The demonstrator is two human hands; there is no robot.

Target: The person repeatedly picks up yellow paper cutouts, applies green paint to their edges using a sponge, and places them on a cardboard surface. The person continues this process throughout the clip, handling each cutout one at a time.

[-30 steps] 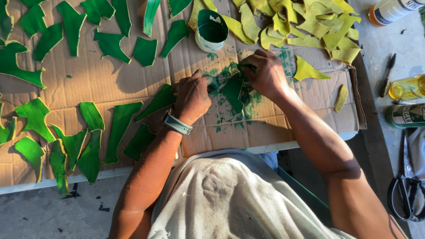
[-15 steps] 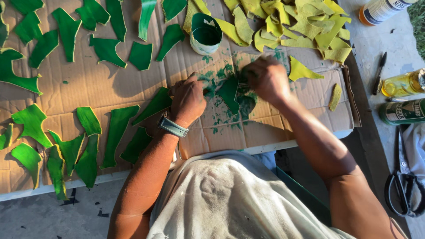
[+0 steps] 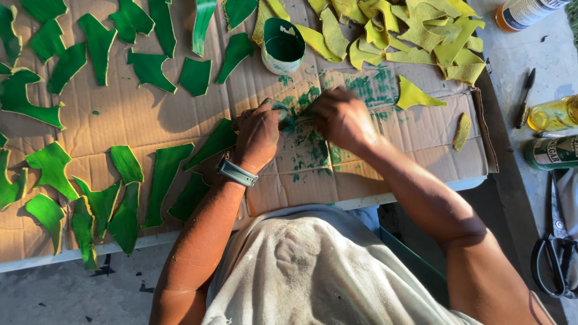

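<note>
At the centre of the frame, the left hand point(image 3: 257, 133) presses a small green-painted piece point(image 3: 284, 119) onto the paint-smeared brown cardboard sheet point(image 3: 150, 120), fingers curled closed on it. Just right of it, the right hand point(image 3: 342, 117) has its fingers closed too, on what I cannot tell. A green-stained paint cup point(image 3: 283, 46) stands above them, near the top.

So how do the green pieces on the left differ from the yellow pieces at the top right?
The green pieces are painted dark green with pale edges; the yellow pieces are bare yellow. The green pieces lie spread out singly across the cardboard; the yellow pieces are heaped, overlapping one another. Both are flat, irregular cut shapes.
</note>
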